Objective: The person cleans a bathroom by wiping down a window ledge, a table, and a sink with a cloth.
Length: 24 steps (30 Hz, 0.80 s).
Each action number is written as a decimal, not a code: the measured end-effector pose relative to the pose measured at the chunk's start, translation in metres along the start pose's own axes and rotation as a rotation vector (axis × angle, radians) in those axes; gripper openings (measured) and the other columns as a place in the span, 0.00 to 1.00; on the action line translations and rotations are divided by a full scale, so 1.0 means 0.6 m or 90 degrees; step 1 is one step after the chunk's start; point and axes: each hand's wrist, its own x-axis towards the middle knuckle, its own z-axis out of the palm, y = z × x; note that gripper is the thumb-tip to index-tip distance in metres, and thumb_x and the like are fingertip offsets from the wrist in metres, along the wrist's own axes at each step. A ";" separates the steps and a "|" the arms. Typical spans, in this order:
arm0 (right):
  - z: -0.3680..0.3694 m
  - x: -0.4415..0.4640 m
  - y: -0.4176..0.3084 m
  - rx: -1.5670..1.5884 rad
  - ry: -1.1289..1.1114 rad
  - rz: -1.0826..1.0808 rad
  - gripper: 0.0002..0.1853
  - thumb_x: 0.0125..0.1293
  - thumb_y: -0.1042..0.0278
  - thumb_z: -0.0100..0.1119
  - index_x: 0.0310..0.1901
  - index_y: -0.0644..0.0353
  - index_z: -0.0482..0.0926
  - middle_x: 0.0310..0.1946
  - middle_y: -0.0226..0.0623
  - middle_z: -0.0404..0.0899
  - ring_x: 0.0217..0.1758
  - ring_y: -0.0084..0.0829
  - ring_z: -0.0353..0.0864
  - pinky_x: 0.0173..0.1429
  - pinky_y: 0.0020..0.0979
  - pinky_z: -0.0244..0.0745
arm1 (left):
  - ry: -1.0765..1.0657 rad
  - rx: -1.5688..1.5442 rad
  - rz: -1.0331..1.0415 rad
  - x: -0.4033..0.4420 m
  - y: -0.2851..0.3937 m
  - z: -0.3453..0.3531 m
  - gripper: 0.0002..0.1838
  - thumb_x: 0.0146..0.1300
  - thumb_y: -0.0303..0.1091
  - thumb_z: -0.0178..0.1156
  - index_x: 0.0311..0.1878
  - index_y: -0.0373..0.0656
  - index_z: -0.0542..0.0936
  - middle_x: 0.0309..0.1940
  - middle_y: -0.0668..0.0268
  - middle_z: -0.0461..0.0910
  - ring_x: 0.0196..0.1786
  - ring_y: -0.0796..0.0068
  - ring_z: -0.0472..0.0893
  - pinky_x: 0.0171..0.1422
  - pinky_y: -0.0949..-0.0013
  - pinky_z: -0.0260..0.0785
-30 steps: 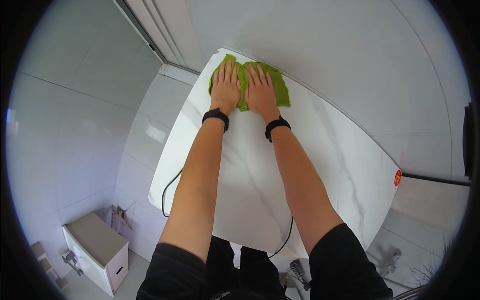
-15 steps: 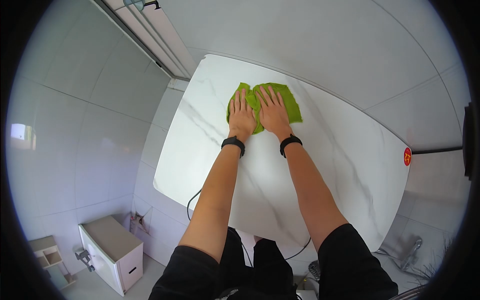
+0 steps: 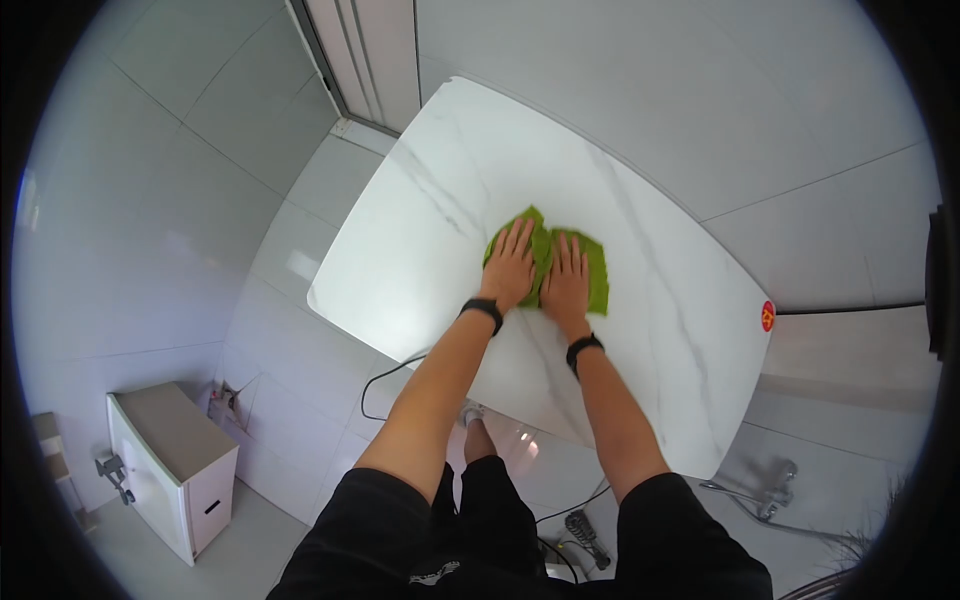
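Left hand (image 3: 509,273) and right hand (image 3: 567,290), flat and unclenched, partly hide green cloth (image 3: 598,272) mid-frame on marble-patterned tabletop (image 3: 410,250); lower left, shelf unit (image 3: 56,458) cropped beside cabinet (image 3: 165,490).

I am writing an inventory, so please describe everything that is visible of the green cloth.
The green cloth looks like soft fabric, plain, with uneven edges. It lies spread but wrinkled on the white, grey-veined tabletop, bunched between the left hand and the right hand, which rest palm-down on it and hide part of it.
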 end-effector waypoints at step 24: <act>-0.136 0.013 0.036 0.038 -0.079 0.038 0.30 0.70 0.53 0.54 0.72 0.49 0.71 0.81 0.36 0.55 0.84 0.43 0.47 0.85 0.51 0.43 | -0.171 -0.083 0.146 0.051 -0.020 -0.088 0.33 0.73 0.50 0.51 0.73 0.38 0.70 0.84 0.58 0.43 0.85 0.56 0.41 0.86 0.51 0.37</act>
